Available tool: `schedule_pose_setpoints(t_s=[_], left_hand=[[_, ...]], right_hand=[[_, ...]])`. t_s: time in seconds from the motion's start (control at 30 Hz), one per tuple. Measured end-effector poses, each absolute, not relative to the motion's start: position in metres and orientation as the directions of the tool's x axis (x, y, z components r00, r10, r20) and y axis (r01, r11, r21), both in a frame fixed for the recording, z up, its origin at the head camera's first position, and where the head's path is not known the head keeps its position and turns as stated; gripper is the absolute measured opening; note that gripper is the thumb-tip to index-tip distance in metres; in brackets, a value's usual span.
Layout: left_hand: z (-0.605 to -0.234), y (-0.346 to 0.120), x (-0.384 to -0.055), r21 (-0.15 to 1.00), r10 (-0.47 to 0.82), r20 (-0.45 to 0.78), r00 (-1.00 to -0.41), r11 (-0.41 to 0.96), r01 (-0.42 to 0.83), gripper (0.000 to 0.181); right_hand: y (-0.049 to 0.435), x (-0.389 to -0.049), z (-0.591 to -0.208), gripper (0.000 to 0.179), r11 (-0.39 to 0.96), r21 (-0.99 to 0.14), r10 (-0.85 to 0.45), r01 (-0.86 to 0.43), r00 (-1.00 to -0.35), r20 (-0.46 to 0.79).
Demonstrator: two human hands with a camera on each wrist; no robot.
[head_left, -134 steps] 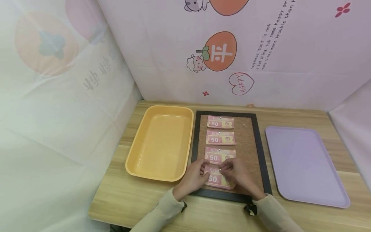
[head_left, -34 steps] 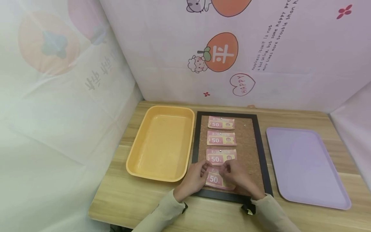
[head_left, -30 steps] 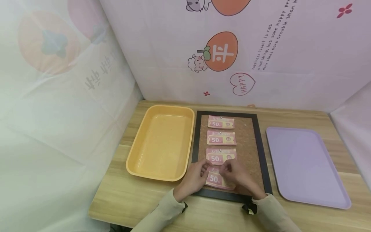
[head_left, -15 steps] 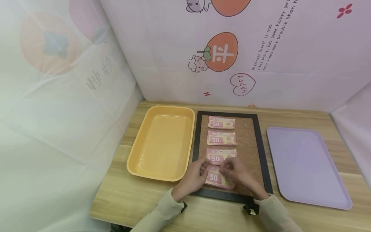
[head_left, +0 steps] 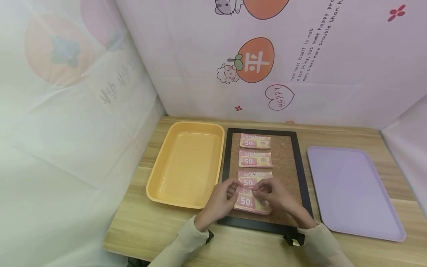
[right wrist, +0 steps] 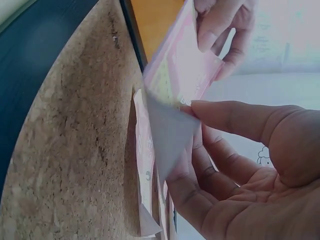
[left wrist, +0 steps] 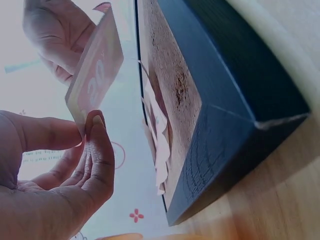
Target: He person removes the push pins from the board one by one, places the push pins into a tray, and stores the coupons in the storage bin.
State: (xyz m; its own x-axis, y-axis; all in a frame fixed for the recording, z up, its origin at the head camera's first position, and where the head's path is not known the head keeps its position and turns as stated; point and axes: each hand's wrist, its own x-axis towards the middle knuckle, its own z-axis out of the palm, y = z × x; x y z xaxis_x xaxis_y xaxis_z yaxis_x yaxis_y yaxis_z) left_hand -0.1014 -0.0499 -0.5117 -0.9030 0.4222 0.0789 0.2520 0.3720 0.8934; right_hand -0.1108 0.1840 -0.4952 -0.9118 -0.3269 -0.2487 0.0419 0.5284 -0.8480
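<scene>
In the head view, my left hand (head_left: 218,198) pinches the left edge of a pink and yellow paper coupon (head_left: 245,202) printed with 50. My right hand (head_left: 275,196) pinches its upper edge near the middle. The left wrist view shows this coupon (left wrist: 97,70) held up off the cork board (left wrist: 172,85), thumb and fingertips at one end. In the right wrist view one corner of the coupon (right wrist: 172,132) curls over; I cannot tell whether a pin sits between thumb and finger. Three like coupons (head_left: 255,159) lie in a column above it, each with a small pin at its top.
Left of the black-framed board stands a deep yellow tray (head_left: 218,159). A flat lilac tray (head_left: 353,189) lies to the right. All of these rest on a wooden table (head_left: 160,226), with a printed white cloth (head_left: 193,66) hanging behind.
Both hands have risen a little with the lowest coupon, which now sits higher in the head view and overlaps the one above. Before, it lay lower on the board between the same fingers.
</scene>
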Motion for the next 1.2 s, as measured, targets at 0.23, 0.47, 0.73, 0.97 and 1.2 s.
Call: schedule_pose_setpoints(t_s=[0.23, 0.47, 0.73, 0.97, 1.2], left_hand=[[-0.510, -0.054, -0.103, 0.896, 0.397, 0.090, -0.914, 0.369, 0.249, 0.021], [-0.506, -0.060, -0.107, 0.888, 0.366, 0.121, -0.923, 0.375, 0.265, 0.022], [-0.499, -0.070, -0.113, 0.892, 0.325, 0.134, -0.936, 0.371, 0.257, 0.024], [-0.494, -0.088, -0.121, 0.892, 0.277, 0.143, -0.950, 0.380, 0.245, 0.025], [-0.491, -0.110, -0.129, 0.896, 0.230, 0.163, -0.959, 0.372, 0.241, 0.025]], right_hand=[[0.189, -0.112, -0.489, 0.015, 0.494, -0.868, -0.333, 0.043, -0.913, -0.235], [0.196, -0.113, -0.481, 0.015, 0.508, -0.860, -0.291, 0.056, -0.928, -0.232], [0.208, -0.118, -0.474, 0.015, 0.560, -0.829, -0.249, 0.004, -0.953, -0.173], [0.215, -0.121, -0.471, 0.016, 0.576, -0.815, -0.236, -0.060, -0.967, -0.096], [0.226, -0.123, -0.471, 0.021, 0.599, -0.799, -0.205, -0.041, -0.973, -0.104]])
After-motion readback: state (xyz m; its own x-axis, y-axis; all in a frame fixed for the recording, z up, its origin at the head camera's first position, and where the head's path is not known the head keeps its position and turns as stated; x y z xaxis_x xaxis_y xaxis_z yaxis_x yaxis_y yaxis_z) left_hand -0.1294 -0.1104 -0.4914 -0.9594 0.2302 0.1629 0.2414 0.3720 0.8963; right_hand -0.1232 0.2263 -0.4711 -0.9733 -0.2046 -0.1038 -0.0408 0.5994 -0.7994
